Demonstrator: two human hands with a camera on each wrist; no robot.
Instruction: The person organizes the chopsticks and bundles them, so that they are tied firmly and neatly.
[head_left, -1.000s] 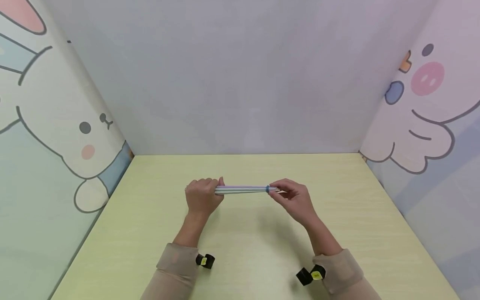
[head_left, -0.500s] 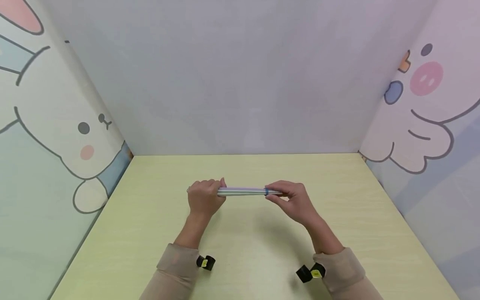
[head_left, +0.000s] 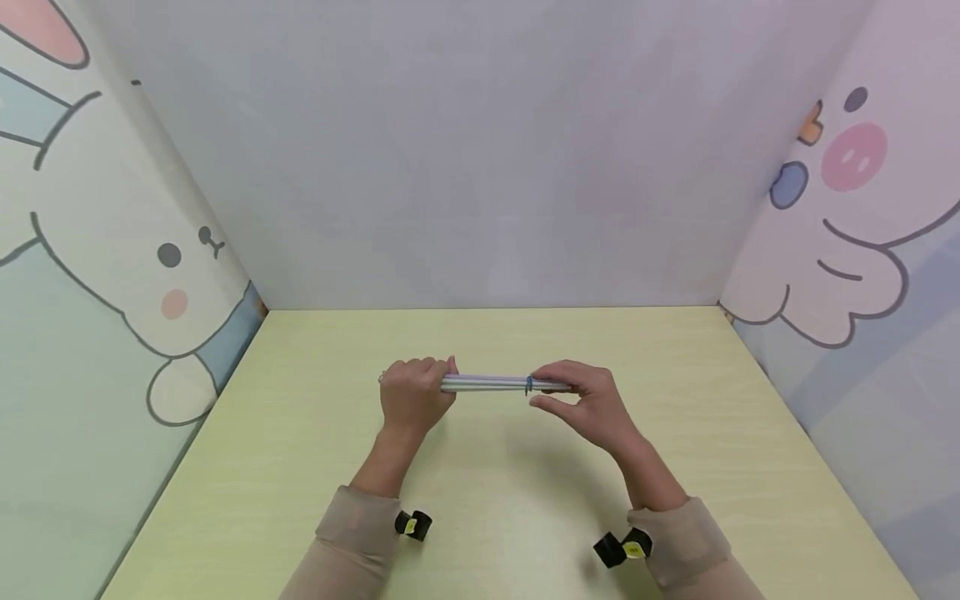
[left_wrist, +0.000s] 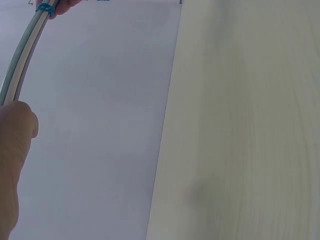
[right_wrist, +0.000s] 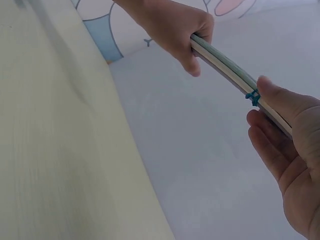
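A bundle of slim pastel sticks, apparently chopsticks (head_left: 483, 382), lies level above the table. A blue tie, like a rubber band (head_left: 528, 385), circles it near its right end. My left hand (head_left: 412, 392) grips the left end with curled fingers and hides much of it. Around the right end, just behind the band, my right hand (head_left: 588, 404) holds its thumb and fingers. In the right wrist view the right thumb (right_wrist: 282, 97) lies by the blue band (right_wrist: 253, 97), with the fingers (right_wrist: 270, 140) on the other side. The left wrist view shows only the bundle's edge (left_wrist: 25, 55).
A pale wooden table (head_left: 480, 500) spreads below both hands. Behind it stands a plain grey-white wall (head_left: 480, 167). Cartoon-printed panels rise at the left (head_left: 97, 333) and right (head_left: 862, 275). A small black camera (head_left: 412, 525) sits on each sleeve cuff.
The band has shifted left along the sticks, so more of their right end shows beyond it. My left hand has drifted slightly right. My right thumb has spread a little from the bundle.
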